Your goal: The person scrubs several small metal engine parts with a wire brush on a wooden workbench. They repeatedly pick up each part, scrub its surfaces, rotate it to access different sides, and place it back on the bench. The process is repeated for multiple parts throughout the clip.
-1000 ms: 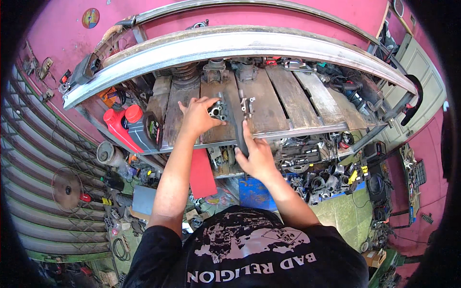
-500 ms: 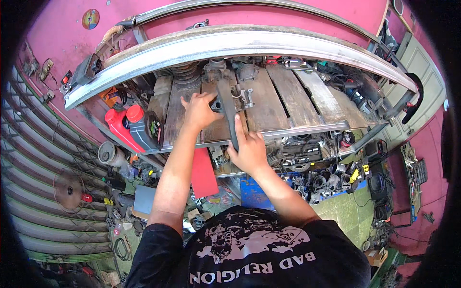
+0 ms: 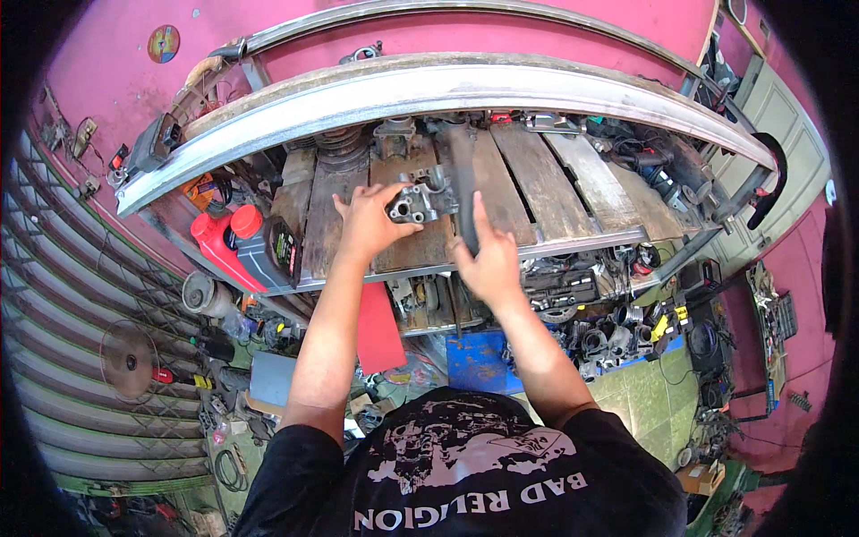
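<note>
My left hand (image 3: pixel 369 222) grips a small grey metal engine casting (image 3: pixel 422 199), a cylinder-head-like part with holes and bolt bosses, just above the wooden planks of the workbench (image 3: pixel 506 210). Its thumb and fingers close around the casting's left side. My right hand (image 3: pixel 489 259) is wrapped round a long, dark, flat tool (image 3: pixel 464 188), its index finger stretched along it. Motion smears this tool, so I cannot tell whether it is a brush or a file. The tool points away from me along the casting's right edge; whether they touch is unclear.
Red and dark bottles (image 3: pixel 259 248) stand at the bench's left end. Finned and cast engine parts (image 3: pixel 394 139) line its far side, below a white metal beam (image 3: pixel 447 82). Metal parts (image 3: pixel 617 345) crowd a blue tray below right. A fan (image 3: pixel 131 360) stands at left.
The dark tool and my right hand have moved right, from over the casting to its right edge. The casting has shifted slightly and shows more of its holed face. My left hand keeps its grip.
</note>
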Demonstrator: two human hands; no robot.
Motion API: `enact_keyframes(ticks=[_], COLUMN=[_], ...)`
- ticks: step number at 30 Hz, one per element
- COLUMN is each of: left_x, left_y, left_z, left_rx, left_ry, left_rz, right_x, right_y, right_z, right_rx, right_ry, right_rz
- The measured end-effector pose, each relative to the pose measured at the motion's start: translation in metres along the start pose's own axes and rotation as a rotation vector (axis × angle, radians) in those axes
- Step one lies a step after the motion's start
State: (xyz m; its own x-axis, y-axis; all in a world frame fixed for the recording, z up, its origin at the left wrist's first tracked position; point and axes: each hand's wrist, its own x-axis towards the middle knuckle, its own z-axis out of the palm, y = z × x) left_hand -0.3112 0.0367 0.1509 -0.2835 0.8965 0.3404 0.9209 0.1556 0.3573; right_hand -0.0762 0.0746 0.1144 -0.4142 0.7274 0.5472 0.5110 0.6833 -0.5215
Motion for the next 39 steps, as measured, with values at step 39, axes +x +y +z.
enact_keyframes(ticks=[39], left_x=[0.006], left_y=[-0.040], left_z=[0.044], left_rx=[-0.258], left_ry=[0.200], left_rz=[-0.040], right_x=[0.013], right_y=[-0.020], right_z=[0.009], right_rx=[-0.028], right_ry=[-0.029], right_rz=[-0.181])
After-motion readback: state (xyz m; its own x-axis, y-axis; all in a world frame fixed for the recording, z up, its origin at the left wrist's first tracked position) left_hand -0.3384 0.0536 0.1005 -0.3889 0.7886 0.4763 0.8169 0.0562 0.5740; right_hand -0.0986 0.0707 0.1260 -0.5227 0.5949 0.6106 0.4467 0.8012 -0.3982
